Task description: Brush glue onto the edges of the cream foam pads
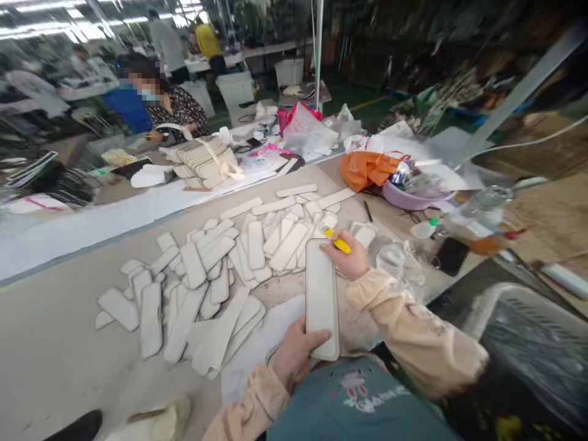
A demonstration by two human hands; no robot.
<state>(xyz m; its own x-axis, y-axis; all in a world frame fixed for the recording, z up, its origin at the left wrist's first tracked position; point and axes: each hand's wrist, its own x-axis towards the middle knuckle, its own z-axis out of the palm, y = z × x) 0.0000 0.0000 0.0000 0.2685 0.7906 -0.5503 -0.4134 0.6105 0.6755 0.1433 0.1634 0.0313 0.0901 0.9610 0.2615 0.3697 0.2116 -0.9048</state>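
Observation:
A long off-white flat piece (321, 294) with rounded corners and a darker rim stands upright before me. My left hand (294, 350) grips its lower end, thumb across the face. My right hand (353, 260) is closed around a small yellow-handled tool (340, 244) and touches the upper right corner of the piece; the tool's tip is too blurred to make out. Left of and beyond my hands, a loose heap of similar off-white pieces (257, 245) covers the table (59, 343). A white sheet (250, 373) lies under the nearest pieces.
An orange bag (365, 170) and a lilac basin (413, 199) stand at the back right. A small bottle (425, 228) and a dark phone-like slab (451, 256) lie nearer. A white plastic basket (487, 312) is at my right. Across the table, a masked person (177, 110) sits near stacked pieces (206, 160).

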